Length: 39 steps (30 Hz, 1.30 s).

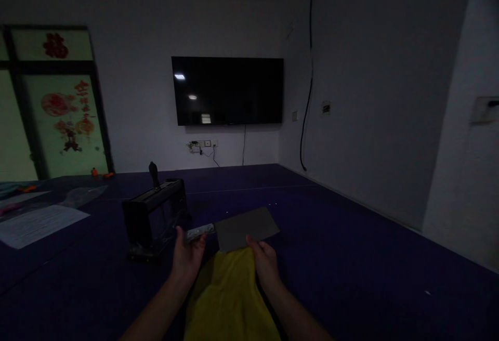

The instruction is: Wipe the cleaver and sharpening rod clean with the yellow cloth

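My left hand (188,258) is closed around one end of a narrow silvery strip (200,232) with a mottled surface; its exact kind is too dark to tell. In my right hand (264,259) is a flat grey sheet, like cardboard (245,227), with the thumb on top and the fingers hidden beneath. The far end of the strip lies close to the sheet's left edge; whether they touch I cannot tell. Yellow cloth (230,299) spreads between my forearms. Just beyond my left hand stands a black box-shaped device (156,211) with an upright handle on top.
A dark blue surface (351,268) runs to the walls. Printed paper (42,224) and clear plastic (83,195) lie at the left. A television (230,91) hangs on the far wall above sockets (205,144). A black cable (306,112) dangles along the right wall.
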Tool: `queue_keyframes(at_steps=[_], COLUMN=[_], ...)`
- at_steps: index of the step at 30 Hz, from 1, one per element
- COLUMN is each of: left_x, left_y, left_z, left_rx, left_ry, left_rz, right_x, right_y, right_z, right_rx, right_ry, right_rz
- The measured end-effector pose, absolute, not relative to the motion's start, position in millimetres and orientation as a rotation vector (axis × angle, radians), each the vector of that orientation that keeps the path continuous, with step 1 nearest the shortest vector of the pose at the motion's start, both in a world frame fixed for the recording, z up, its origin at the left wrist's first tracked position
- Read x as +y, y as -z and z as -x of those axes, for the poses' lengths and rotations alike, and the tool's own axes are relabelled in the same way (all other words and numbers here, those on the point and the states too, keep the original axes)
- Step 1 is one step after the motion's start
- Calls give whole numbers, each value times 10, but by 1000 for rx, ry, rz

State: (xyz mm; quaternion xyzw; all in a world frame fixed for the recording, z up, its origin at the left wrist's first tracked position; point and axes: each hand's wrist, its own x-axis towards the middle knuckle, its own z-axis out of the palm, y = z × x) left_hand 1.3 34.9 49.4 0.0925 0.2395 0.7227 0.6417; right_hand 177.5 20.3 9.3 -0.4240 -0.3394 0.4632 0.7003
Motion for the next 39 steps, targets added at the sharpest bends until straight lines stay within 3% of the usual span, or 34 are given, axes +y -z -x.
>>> queue_keyframes(at_steps=[9, 16, 29, 39], left_x=[350, 221, 80, -4], left_y=[-270, -4, 77, 154], left_z=[339, 121, -93, -231], left_rx=[544, 612, 799, 793], left_ry=[-900, -625, -670, -983], left_rz=[-688, -1031, -1142, -1125], right_x=[323, 328, 299, 241], right_y=[-270, -256, -256, -293], right_z=[-2195, -2167, -2097, -2116], right_rx=[-883, -1002, -1040, -864], right_ry=[-1042, -1086, -1039, -1046], right_rz=[976, 984, 953, 958])
